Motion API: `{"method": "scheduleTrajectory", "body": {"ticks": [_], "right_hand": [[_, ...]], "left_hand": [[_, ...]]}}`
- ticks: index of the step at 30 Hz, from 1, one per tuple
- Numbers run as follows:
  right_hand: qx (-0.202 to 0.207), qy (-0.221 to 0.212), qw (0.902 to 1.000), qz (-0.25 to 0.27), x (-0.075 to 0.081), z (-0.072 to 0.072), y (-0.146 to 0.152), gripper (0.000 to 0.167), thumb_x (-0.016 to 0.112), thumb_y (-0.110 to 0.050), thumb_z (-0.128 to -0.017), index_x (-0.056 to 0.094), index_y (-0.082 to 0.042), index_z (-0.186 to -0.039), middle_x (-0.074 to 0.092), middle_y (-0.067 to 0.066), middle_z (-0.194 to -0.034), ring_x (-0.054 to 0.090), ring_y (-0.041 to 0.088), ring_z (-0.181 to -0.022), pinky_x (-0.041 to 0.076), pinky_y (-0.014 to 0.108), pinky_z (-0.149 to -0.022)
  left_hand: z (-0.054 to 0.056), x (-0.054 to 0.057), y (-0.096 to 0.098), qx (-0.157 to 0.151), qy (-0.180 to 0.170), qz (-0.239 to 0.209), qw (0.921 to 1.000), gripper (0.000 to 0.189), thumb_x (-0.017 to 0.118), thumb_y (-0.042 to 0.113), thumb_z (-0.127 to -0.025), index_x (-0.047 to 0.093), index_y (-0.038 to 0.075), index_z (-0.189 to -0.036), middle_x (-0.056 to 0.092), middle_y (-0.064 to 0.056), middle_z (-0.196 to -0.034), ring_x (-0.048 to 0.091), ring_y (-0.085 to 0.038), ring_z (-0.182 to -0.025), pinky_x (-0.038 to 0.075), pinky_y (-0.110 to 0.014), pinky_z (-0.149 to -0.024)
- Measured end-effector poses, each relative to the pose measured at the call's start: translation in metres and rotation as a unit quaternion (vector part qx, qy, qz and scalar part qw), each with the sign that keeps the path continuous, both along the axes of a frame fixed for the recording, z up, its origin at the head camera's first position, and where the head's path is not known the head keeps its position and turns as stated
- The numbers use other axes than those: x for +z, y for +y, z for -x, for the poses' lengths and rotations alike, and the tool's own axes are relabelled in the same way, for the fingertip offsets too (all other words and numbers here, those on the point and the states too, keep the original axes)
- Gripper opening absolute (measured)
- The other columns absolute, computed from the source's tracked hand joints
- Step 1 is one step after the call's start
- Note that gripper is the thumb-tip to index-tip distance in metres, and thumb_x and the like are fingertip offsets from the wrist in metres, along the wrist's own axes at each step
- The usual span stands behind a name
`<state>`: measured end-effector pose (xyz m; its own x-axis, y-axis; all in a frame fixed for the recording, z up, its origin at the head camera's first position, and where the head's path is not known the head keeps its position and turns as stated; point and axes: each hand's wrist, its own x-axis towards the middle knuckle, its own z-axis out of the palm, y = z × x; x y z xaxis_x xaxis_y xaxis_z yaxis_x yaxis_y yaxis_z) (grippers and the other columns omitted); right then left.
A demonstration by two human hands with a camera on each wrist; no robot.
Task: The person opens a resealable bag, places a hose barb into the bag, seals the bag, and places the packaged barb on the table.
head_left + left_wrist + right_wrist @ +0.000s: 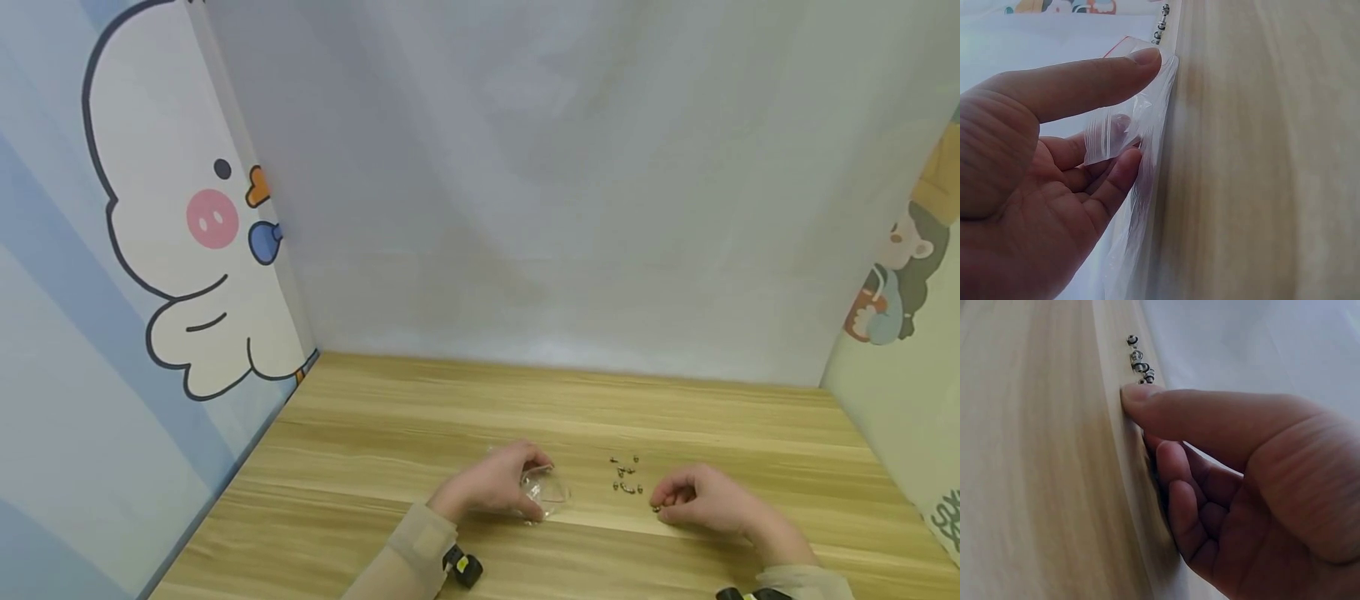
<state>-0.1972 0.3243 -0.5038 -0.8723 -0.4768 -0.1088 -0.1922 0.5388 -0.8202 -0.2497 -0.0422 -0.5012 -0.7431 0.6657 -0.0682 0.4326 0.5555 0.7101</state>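
My left hand (501, 481) holds a clear plastic zip bag (551, 493) low over the wooden table, thumb on one side and fingers on the other. In the left wrist view the thin, crinkled bag (1159, 100) shows a red line near its top edge. On the right, my right hand (705, 500) has thumb and index fingertips together at the tabletop, pinching a small metal piece (656, 508). Between the hands lies a loose group of several similar small metal pieces (627, 488), screw-like with dark rings in the right wrist view, just beyond the thumb.
The wood-grain table (360, 533) meets a pale curtain (555, 250) at its back edge. A wall with a cartoon bird (165, 208) stands to the left, and another printed wall (885, 417) to the right. Each wrist carries a small black camera (467, 569).
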Motion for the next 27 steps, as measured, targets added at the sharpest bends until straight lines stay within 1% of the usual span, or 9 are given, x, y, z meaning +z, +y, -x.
{"method": "scheduleTrajectory", "body": {"ticks": [5, 12, 20, 27], "right_hand": [[-0.006, 0.009, 0.9999, -0.01, -0.0009, -0.0015, -0.0002, 0.012, 0.082, -0.009, -0.09, 0.079, -0.006, -0.102, 0.07, 0.001, -0.089, 0.06, 0.007, -0.08, 0.052, 0.025, -0.071], [-0.013, 0.004, 0.9998, -0.017, -0.0005, -0.0002, -0.0004, 0.011, 0.083, -0.01, -0.09, 0.079, -0.007, -0.101, 0.069, -0.001, -0.088, 0.06, 0.008, -0.079, 0.052, 0.025, -0.07], [-0.006, 0.012, 0.9997, -0.021, 0.0029, -0.0012, -0.0018, 0.011, 0.082, -0.01, -0.091, 0.079, -0.007, -0.1, 0.07, 0.001, -0.089, 0.059, 0.008, -0.08, 0.052, 0.025, -0.07], [-0.004, 0.011, 0.9998, -0.017, 0.0026, -0.0022, -0.0028, 0.009, 0.082, -0.009, -0.091, 0.078, -0.008, -0.099, 0.069, 0.001, -0.088, 0.059, 0.007, -0.079, 0.052, 0.025, -0.07]], "left_hand": [[0.0004, -0.002, 0.0002, 0.0, -0.003, 0.0, 1.0, 0.07, 0.1, 0.019, -0.071, 0.068, 0.01, -0.132, 0.064, 0.007, -0.122, 0.06, -0.008, -0.112, 0.049, -0.03, -0.106], [0.0013, -0.0029, 0.0004, 0.002, -0.002, -0.002, 1.0, 0.069, 0.1, 0.018, -0.071, 0.068, 0.009, -0.131, 0.064, 0.007, -0.121, 0.06, -0.008, -0.112, 0.049, -0.029, -0.106], [0.0008, 0.0004, 0.0001, -0.002, -0.003, -0.007, 1.0, 0.068, 0.099, 0.016, -0.072, 0.067, 0.008, -0.132, 0.064, 0.006, -0.122, 0.06, -0.009, -0.113, 0.048, -0.029, -0.107], [0.0008, -0.0019, -0.0005, -0.004, 0.007, 0.004, 1.0, 0.069, 0.1, 0.019, -0.071, 0.068, 0.009, -0.132, 0.064, 0.006, -0.121, 0.06, -0.008, -0.112, 0.048, -0.029, -0.106]]}}
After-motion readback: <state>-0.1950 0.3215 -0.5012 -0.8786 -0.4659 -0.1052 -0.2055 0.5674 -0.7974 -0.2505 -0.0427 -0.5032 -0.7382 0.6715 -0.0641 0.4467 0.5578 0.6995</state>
